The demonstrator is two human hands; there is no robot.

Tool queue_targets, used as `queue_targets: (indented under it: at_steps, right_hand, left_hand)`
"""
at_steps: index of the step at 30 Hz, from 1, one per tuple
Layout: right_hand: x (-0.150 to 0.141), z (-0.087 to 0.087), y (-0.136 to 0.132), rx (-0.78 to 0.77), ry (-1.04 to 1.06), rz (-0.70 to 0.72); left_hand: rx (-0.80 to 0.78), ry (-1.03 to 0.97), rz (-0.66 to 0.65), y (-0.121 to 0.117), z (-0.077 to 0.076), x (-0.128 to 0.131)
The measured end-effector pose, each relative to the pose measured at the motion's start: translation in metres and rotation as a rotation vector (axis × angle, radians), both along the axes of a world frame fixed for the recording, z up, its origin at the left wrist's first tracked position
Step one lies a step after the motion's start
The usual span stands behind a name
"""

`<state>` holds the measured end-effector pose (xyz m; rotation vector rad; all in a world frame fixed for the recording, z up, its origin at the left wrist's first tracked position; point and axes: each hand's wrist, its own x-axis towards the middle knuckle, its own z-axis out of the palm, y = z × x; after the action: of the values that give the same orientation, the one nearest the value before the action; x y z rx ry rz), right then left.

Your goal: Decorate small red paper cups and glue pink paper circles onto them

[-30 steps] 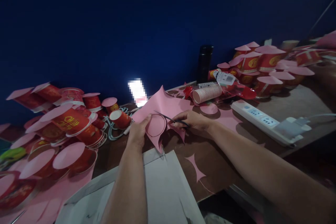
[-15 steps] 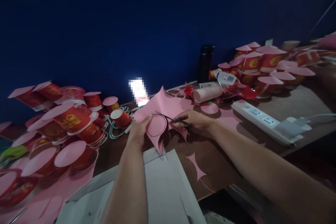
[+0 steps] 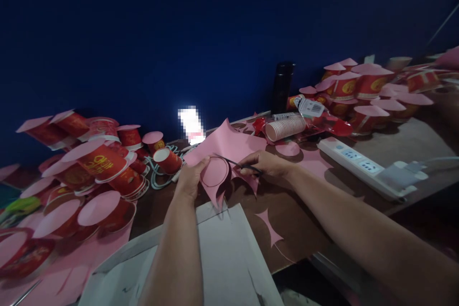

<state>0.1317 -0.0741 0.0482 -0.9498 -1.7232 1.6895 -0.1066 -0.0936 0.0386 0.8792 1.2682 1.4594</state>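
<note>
- My left hand (image 3: 190, 179) is closed on the left side of the pink sheet (image 3: 240, 143), thumb on top, just beside a dark circle outlined on the paper.
- My right hand (image 3: 268, 165) is gripping the black scissors (image 3: 244, 165), fingers curled round the handles; the blades reach leftward to the upper right of that circle. I cannot tell how far apart the blades stand.
- The sheet is above the middle of the brown bench (image 3: 294, 229), its edge curving in between sharp points.
- A pointed pink scrap (image 3: 269, 229) lies near the bench's front edge, below my right forearm.
- A white box (image 3: 229, 248) sits at the front edge, partly under my left forearm.
- Toward the right end, a white power strip (image 3: 353, 160) lies slantwise with a plug in it.
- A pink disc (image 3: 287, 148) lies just beyond my right hand; behind it a stack of paper cups (image 3: 287, 127) rests on its side.
- A black bottle (image 3: 283, 87) stands at the back edge.
- Red cups with pink tops (image 3: 111, 165) crowd the left end; more such cups (image 3: 373, 87) fill the back right corner.
</note>
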Motion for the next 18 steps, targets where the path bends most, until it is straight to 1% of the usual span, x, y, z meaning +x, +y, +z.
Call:
queue_targets:
  at_steps: [3, 6, 10, 12, 14, 18]
  right_hand:
    - [-0.003, -0.001, -0.001, -0.018, 0.007, -0.037]
    - [-0.007, -0.005, 0.0, -0.033, 0.038, -0.086]
    - [-0.011, -0.007, 0.002, -0.011, 0.063, -0.129]
    - [-0.011, -0.004, 0.002, -0.004, 0.047, -0.136]
    - [-0.01, 0.001, 0.0, -0.008, 0.02, -0.139]
    - [-0.01, 0.007, -0.006, -0.026, 0.003, -0.141]
  left_hand:
    - [0.018, -0.031, -0.01, 0.0, 0.0, 0.002]
    - [0.042, -0.129, -0.007, 0.001, -0.001, 0.006]
    - [0.039, -0.224, -0.1, 0.001, -0.003, 0.014]
    - [0.003, -0.225, -0.125, 0.0, -0.003, 0.017]
    - [-0.027, -0.219, -0.114, 0.0, -0.004, 0.019]
    - [-0.017, -0.196, -0.105, 0.001, -0.005, 0.017]
